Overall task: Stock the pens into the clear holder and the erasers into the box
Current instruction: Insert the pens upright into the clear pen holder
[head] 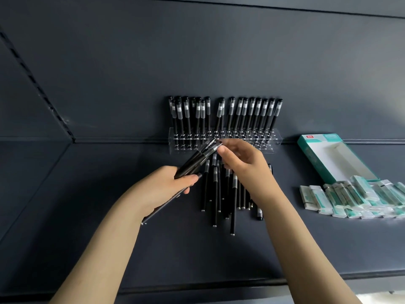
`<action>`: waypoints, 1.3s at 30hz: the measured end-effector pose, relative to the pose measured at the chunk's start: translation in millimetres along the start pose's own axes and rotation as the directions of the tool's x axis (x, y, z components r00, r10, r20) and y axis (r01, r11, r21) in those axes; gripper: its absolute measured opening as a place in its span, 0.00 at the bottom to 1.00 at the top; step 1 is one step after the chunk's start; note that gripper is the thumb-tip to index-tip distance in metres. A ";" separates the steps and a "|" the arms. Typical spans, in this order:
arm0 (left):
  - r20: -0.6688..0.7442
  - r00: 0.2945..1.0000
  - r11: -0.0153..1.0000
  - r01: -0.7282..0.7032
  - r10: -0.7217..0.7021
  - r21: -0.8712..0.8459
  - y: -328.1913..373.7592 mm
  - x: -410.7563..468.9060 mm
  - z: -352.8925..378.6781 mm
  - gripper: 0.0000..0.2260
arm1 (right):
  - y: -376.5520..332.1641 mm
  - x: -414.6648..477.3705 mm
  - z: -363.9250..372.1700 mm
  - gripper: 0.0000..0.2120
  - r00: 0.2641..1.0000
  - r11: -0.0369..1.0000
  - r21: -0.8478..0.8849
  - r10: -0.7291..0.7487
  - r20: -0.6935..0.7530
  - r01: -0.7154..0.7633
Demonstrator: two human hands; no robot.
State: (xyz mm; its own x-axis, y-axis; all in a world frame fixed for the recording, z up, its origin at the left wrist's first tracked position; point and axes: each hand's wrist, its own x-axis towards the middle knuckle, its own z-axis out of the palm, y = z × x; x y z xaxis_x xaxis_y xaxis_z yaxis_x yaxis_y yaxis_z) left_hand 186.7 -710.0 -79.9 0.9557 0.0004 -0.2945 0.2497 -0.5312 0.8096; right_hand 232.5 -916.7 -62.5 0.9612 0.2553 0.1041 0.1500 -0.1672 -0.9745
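A clear holder (271,140) stands against the back wall of the dark shelf, with several black pens (241,113) upright in its rear holes. My left hand (162,189) grips a bundle of black pens (195,161) that slants up to the right. My right hand (243,163) pinches the capped end of one pen of that bundle, just in front of the holder. Several loose pens (215,194) lie on the shelf below my hands. At the right, a teal and white box (328,156) lies open, with a heap of wrapped erasers (355,198) in front of it.
The dark shelf (109,216) has a raised front lip (197,284) and a slotted upright (39,84) at the left back corner. The wall rises right behind the holder.
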 end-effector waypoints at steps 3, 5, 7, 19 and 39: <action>0.035 0.999 0.999 -0.041 0.041 -0.001 4.0 4.0 1.2 0.19 | -8.1 6.8 3.9 0.08 0.998 0.987 0.153 0.054 -0.041 -0.047; 0.043 0.997 0.998 -0.066 0.066 -0.002 6.4 7.2 0.8 0.18 | -12.4 12.0 4.2 0.07 0.995 0.969 0.238 0.083 -0.057 -0.068; 0.050 0.995 0.996 -0.089 0.089 0.002 9.4 10.6 0.1 0.18 | -15.0 16.7 2.7 0.08 0.992 0.945 0.316 0.110 -0.054 -0.087; 0.029 0.985 0.906 -0.143 0.168 -0.398 12.8 36.1 -9.3 0.18 | -20.7 57.5 -32.9 0.08 0.811 0.801 0.483 -0.005 -0.585 0.353; -0.129 0.987 0.732 -0.158 0.097 -0.663 3.8 53.6 -7.4 0.11 | -18.6 91.1 10.3 0.05 0.794 0.849 -0.405 -0.490 -0.360 0.340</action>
State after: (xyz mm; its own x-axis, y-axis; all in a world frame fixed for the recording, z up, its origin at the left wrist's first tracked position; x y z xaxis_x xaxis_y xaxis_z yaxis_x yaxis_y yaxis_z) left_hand 240.0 -705.7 -88.8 0.9874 0.0583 -0.1469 0.1349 0.1732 0.9756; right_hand 314.9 -880.5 -36.9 0.7729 -0.0586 0.6318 0.5478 -0.4407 -0.7111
